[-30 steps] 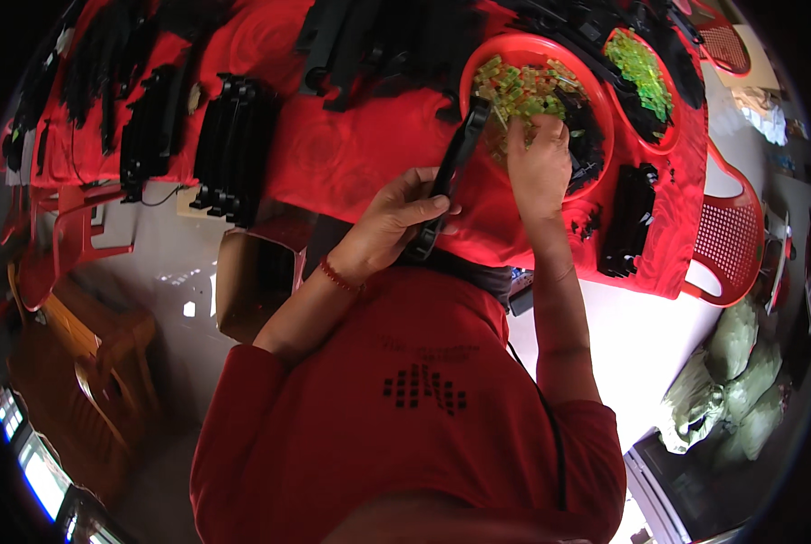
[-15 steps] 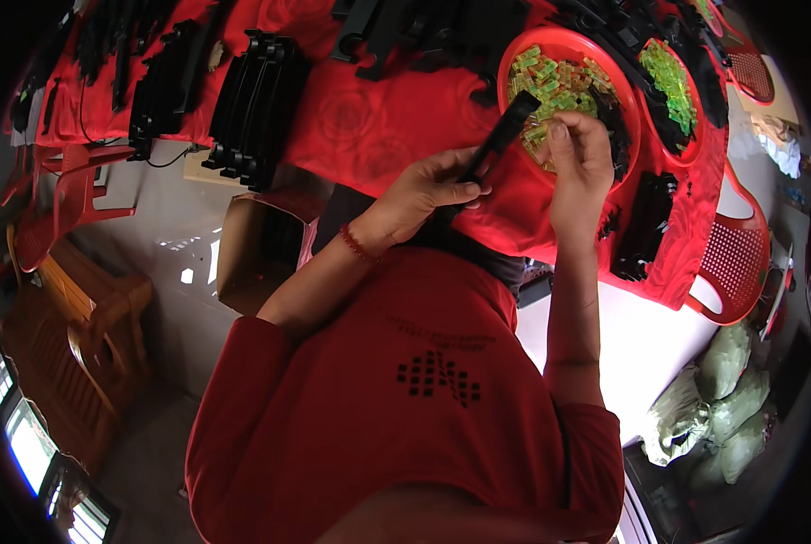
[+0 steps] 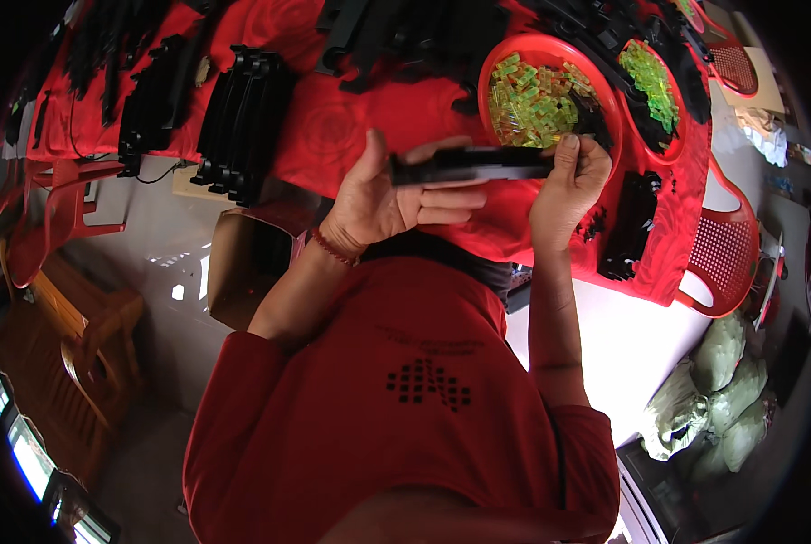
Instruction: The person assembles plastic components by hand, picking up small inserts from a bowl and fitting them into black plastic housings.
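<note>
A long black plastic strip-like part (image 3: 482, 164) lies level across the space between my hands, slightly blurred. My right hand (image 3: 568, 186) pinches its right end between thumb and fingers. Under its left end, my left hand (image 3: 392, 195) is open, palm up, with thumb and fingers spread; the part rests along or just above the fingers. Just beyond, a round red basin (image 3: 486, 86) holds small yellow-green clear pieces (image 3: 532, 100) and some black bits at its right side. Whether my right hand also holds a small piece is hidden.
Stacked black plastic parts (image 3: 242, 122) lie on the red-covered table (image 3: 328, 118) at left. A second red basin (image 3: 680, 100) with green pieces stands at right, near a black bundle (image 3: 630, 227). Red plastic chairs (image 3: 727, 245), a cardboard box (image 3: 233, 263) and pale sacks (image 3: 723, 399) stand around.
The black part has swung from a steep slant to nearly level. My right hand has taken hold of its right end, and my left hand has opened from its grip.
</note>
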Motion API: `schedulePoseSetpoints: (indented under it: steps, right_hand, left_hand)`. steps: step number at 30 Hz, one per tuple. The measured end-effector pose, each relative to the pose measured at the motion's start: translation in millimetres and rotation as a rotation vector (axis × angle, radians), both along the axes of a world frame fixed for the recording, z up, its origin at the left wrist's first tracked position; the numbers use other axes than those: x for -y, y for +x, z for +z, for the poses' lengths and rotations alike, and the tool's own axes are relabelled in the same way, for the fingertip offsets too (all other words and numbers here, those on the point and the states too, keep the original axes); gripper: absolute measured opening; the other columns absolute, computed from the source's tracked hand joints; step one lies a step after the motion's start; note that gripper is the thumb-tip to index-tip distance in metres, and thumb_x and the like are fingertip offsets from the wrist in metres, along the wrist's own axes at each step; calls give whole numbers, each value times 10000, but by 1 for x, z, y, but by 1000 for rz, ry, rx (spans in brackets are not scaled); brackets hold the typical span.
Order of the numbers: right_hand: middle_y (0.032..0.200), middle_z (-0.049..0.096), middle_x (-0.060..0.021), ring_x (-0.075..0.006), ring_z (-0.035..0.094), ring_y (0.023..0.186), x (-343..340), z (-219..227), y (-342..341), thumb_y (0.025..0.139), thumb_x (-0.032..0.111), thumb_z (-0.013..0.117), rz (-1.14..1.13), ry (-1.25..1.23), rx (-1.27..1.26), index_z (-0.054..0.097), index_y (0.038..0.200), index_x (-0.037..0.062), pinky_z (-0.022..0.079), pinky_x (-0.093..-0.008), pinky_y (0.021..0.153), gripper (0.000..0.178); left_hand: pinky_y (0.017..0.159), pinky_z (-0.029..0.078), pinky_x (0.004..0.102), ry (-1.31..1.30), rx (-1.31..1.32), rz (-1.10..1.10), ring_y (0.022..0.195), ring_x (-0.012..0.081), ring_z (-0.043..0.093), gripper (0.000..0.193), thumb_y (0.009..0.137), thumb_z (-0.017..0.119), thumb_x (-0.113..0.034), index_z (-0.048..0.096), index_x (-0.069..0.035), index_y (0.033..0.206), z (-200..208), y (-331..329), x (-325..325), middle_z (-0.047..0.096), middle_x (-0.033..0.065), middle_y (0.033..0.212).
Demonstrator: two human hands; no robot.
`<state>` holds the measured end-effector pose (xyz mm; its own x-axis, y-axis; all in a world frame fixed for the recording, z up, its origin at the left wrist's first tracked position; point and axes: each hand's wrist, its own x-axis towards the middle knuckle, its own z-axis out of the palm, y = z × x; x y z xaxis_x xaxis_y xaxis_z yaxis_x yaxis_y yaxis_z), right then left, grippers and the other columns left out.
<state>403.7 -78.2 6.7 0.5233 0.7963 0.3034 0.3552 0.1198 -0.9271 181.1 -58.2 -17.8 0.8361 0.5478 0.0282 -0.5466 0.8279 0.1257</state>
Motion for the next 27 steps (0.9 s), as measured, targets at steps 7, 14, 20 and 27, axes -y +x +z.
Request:
schedulePoseSetpoints:
  steps: [7,14,20,27]
  right_hand:
    - [921,552,-77,-117,526,760,12,-15,-19,1010,90,553,-135,40,80,463,1050,6,461,-271,730,130]
    - [878,608,-72,-119,587,724,22,23,-33,1003,109,571,-70,51,-84,501,1025,3,506,-248,676,129]
    - [855,634,-54,-94,595,701,14,38,-23,976,98,616,95,-89,-205,610,1053,-11,531,-228,660,133]
    - [896,636,-33,-114,599,813,13,24,-39,900,36,690,342,-217,-61,669,1007,12,477,-255,784,112]
  left_hand:
    - [1145,362,473,221,-271,253,1358,316,449,569,951,625,-380,457,-120,1428,-3,31,14,518,104,1412]
    - [978,514,366,-99,-244,380,1096,204,631,484,1005,504,-388,468,-95,1389,-9,29,2,647,75,1160]
    - [709,605,333,-9,-318,193,902,237,702,432,1003,501,-405,515,-76,1283,-28,21,11,677,122,1079]
    - [830,545,333,-42,-337,133,986,242,668,346,1031,481,-268,555,-27,1267,-35,23,14,658,138,1144]
